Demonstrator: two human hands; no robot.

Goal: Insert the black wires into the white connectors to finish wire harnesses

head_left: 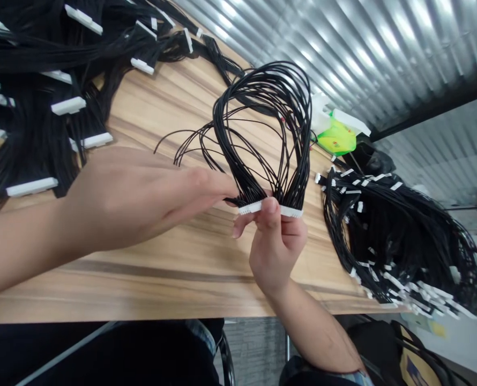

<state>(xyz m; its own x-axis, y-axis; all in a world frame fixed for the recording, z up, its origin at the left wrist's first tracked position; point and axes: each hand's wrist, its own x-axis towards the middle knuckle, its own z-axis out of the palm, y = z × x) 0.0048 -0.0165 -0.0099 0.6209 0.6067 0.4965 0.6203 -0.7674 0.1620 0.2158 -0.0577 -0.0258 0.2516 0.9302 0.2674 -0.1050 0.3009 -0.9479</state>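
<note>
My right hand (276, 246) grips a white connector (291, 211), its thumb across the front and its other fingers mostly behind. From the connector's upper edge a bundle of thin black wires (265, 88) rises and loops over above the table. Coming in from the left, my left hand (154, 195) has its fingers nearly straight and close together. Its fingertips close on black wires (231, 201) at the connector's left end; the wires partly hide them. A few loose wire ends (178, 142) stick out to the left, above that hand.
Black wire harnesses with white connectors (68, 105) cover the table's left side. Another large harness pile (399, 230) lies at the right edge. A bright green-yellow packet (338, 135) is by the corrugated metal wall (343, 48). The wooden table (162, 289) ends just above my lap.
</note>
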